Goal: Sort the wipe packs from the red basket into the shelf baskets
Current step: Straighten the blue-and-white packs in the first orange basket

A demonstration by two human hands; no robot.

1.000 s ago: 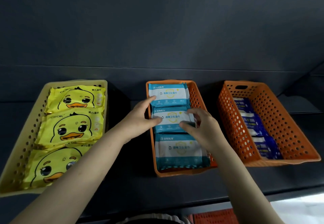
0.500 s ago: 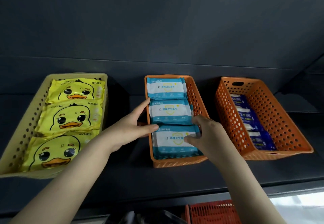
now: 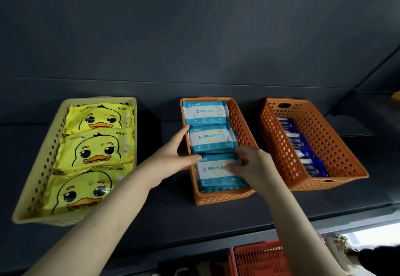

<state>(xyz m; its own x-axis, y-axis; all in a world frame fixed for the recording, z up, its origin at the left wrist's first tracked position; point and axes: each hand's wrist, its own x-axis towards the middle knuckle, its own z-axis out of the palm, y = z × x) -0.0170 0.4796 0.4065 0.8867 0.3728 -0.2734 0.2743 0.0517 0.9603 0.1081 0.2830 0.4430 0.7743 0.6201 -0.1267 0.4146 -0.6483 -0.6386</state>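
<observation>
Dark grey shelf [image 3: 168, 217] is carrying three perforated baskets side by side, well apart from one another. At the left, the yellow basket [image 3: 39, 161] is holding three yellow duck packs [image 3: 95, 150], which are lying flat in an overlapping row from back to front. At the right, the right orange basket [image 3: 337, 146] is holding a row of dark blue packs [image 3: 296, 143] along its left wall. Between the two, the middle orange basket [image 3: 242, 128] is holding three blue-and-white packs in a row: the far pack [image 3: 205, 112], the centre pack [image 3: 211, 138] and the near pack [image 3: 216, 176]. Below the shelf edge, the red basket [image 3: 259, 258] is showing only in part; its contents cannot be determined. The left hand [image 3: 171, 159] is resting against the left wall of the middle orange basket, with fingers extended and released along the rim and the thumb lying across the rim onto the seam between the centre pack and the near pack. The right hand [image 3: 253, 163] is reaching in from the right, with fingers curling over the far edge of the near pack and the thumb pressing on its face, grasping that pack
</observation>
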